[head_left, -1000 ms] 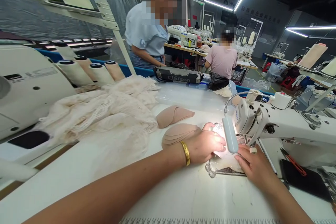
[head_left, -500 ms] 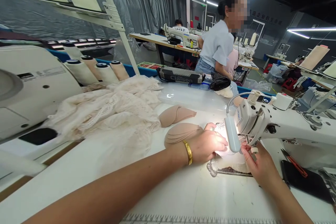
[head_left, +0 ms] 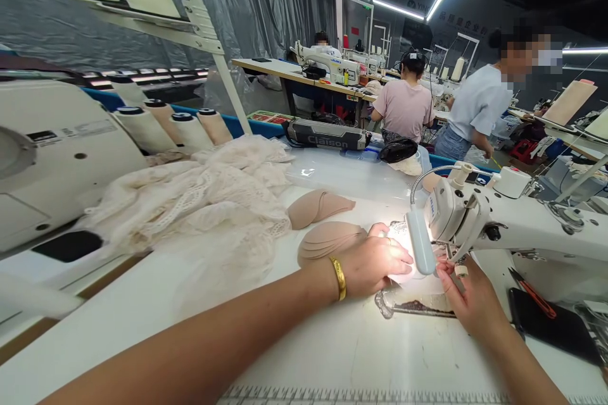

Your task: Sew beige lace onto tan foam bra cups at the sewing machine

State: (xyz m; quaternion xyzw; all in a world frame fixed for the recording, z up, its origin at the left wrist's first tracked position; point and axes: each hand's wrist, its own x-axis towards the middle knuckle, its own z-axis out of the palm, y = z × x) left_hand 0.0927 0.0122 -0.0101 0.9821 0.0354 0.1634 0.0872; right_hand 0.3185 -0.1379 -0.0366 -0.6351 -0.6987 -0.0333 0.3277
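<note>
My left hand (head_left: 373, 262), with a gold bangle (head_left: 339, 278) at the wrist, lies over a pale, partly lacy fabric piece (head_left: 399, 238) on the machine bed, its fingers curled onto it. Close to the needle area of the white sewing machine (head_left: 446, 212), the finger and thumb of my right hand (head_left: 475, 296) pinch at the fabric's right side; the exact grip is partly hidden. A lit lamp (head_left: 420, 243) on a bendable neck covers part of the fabric. Left of it, beige moulded cups (head_left: 327, 242) lie in two overlapping stacks, the nearer one touching my left wrist area.
Cream lace fabric (head_left: 204, 196) is heaped on the left, before several thread cones (head_left: 145, 130). Orange-handled snips (head_left: 534, 296) lie on a black flat object (head_left: 553, 326) at right. A ruler strip (head_left: 361, 394) runs along the front edge. Co-workers are beyond the table.
Both hands and the fabric stay almost in place. In the background, a person in a light shirt has walked to the right, uncovering a seated person in pink.
</note>
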